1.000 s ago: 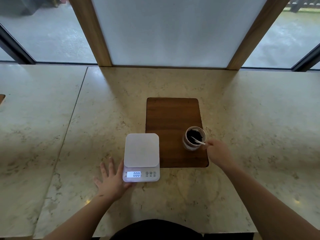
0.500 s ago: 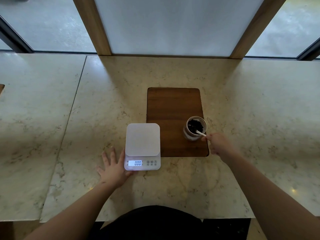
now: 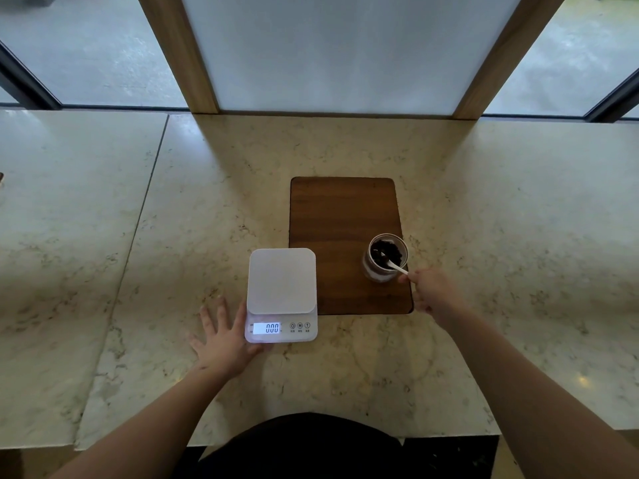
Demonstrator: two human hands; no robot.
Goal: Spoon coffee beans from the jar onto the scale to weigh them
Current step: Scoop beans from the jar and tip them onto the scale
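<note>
Soft daylight from the windows [image 3: 86, 50], dim foreground, faint countertop [image 3: 518, 219] glare, wide-angle edge bending

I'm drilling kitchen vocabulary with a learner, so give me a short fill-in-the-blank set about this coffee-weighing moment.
1. The scale display reads ____.
2. The jar of coffee beans stands on a wooden ____.
3. The right hand holds a white ____ whose bowl is inside the jar.
4. The left hand lies flat on the counter, its thumb at the scale's near ____ corner.

Missing words: 0.00; board; spoon; left
</note>
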